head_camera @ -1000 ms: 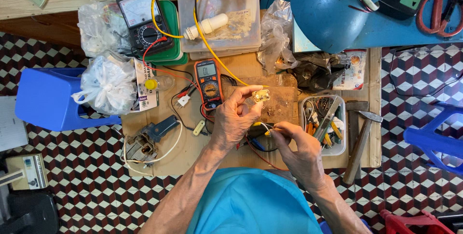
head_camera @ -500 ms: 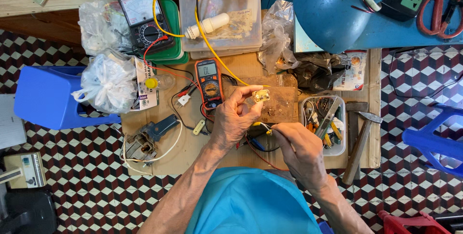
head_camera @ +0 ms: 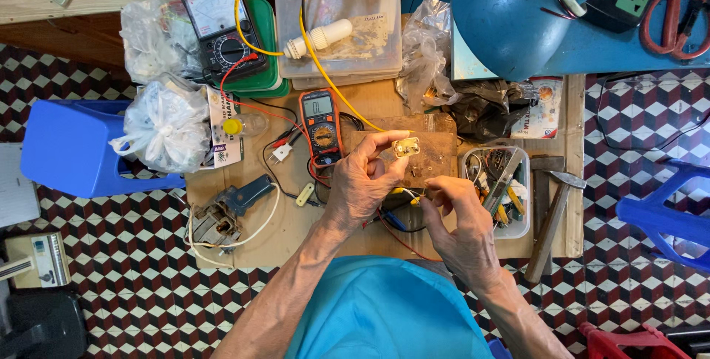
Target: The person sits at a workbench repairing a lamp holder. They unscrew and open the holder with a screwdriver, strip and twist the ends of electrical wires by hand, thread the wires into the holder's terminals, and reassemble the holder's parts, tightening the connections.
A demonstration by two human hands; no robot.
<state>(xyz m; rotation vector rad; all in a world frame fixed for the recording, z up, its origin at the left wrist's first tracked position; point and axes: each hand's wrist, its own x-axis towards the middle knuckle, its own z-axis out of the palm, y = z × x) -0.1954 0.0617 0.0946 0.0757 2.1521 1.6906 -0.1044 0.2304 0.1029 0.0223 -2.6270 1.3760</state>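
My left hand (head_camera: 362, 181) holds up a small pale electrical part (head_camera: 406, 147) between thumb and fingers, above a worn wooden block (head_camera: 436, 153). My right hand (head_camera: 458, 218) pinches a thin yellow wire end (head_camera: 413, 198) just below and right of that part. An orange digital multimeter (head_camera: 320, 125) lies just left of my left hand, its red and black leads trailing under my hands. Both hands hover over a low wooden board (head_camera: 288, 218) on the tiled floor.
A black analogue meter (head_camera: 222, 26) rests on a green box at the back. A clear tub (head_camera: 340, 30) holds a white bulb. A tray of tools (head_camera: 497, 181) and a hammer (head_camera: 551, 215) lie right. White plastic bags (head_camera: 159, 126), a blue stool (head_camera: 74, 148) and a small motor (head_camera: 222, 218) sit left.
My hands have barely shifted; the right hand's fingers have moved slightly closer to the wire end under the left hand.
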